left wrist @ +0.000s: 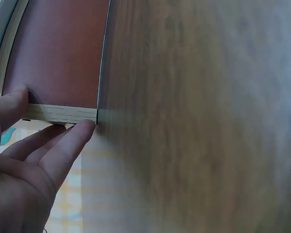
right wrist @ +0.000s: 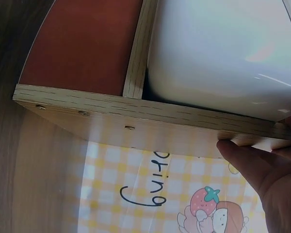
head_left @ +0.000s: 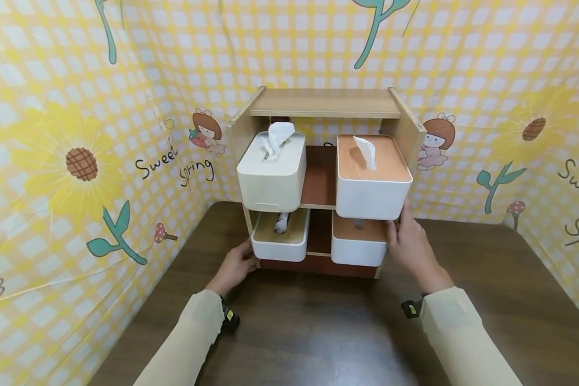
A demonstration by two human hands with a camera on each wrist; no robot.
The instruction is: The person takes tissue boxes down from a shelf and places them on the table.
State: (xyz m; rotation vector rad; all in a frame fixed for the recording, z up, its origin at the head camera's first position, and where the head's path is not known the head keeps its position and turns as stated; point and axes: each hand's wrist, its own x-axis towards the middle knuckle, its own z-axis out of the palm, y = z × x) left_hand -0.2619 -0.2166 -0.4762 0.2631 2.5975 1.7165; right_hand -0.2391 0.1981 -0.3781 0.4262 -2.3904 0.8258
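Note:
A small wooden two-tier shelf (head_left: pixel 325 102) stands on the table with a tissue box in each of its four corners. My left hand (head_left: pixel 234 266) pinches the lower left side panel (left wrist: pixel 63 112), thumb on the inner side and fingers along the outside. On the right, my right hand (head_left: pixel 412 244) grips the edge of the other side panel (right wrist: pixel 184 116), beside the lower box. Up top sit a cream tissue box (head_left: pixel 270 185) and a white tissue box with a wood-look lid (head_left: pixel 373 195). Below them are two more white tissue boxes, left (head_left: pixel 280 250) and right (head_left: pixel 357 252).
The dark brown wooden table (head_left: pixel 309 327) spreads in front of the shelf and to both sides. A yellow checked cloth (head_left: pixel 309 37) with flowers and cartoon figures hangs behind and around it. Black bands with small devices (head_left: pixel 230 320) sit on both wrists.

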